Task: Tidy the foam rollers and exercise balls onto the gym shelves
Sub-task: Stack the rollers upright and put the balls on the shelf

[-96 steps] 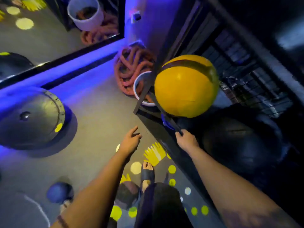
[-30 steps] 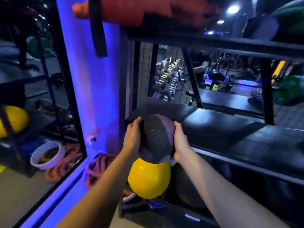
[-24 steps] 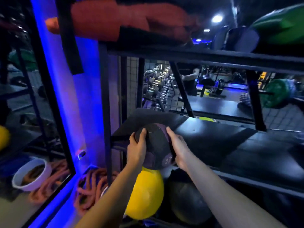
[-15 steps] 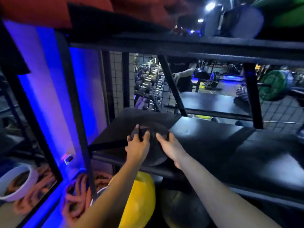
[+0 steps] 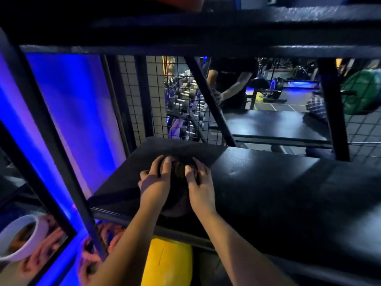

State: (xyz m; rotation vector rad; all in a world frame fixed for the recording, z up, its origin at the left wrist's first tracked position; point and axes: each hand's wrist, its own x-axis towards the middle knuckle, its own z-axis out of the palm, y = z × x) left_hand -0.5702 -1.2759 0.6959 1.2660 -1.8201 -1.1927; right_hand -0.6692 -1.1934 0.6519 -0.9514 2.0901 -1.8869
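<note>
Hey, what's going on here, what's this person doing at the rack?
A person is putting a dark ball onto the black shelf of a metal rack. The left hand and right hand grip it from either side, near the shelf's front left, and it is not yet let go. A yellow ball sits on the level below. Beyond the mesh back, another person stands by a dumbbell rack.
</note>
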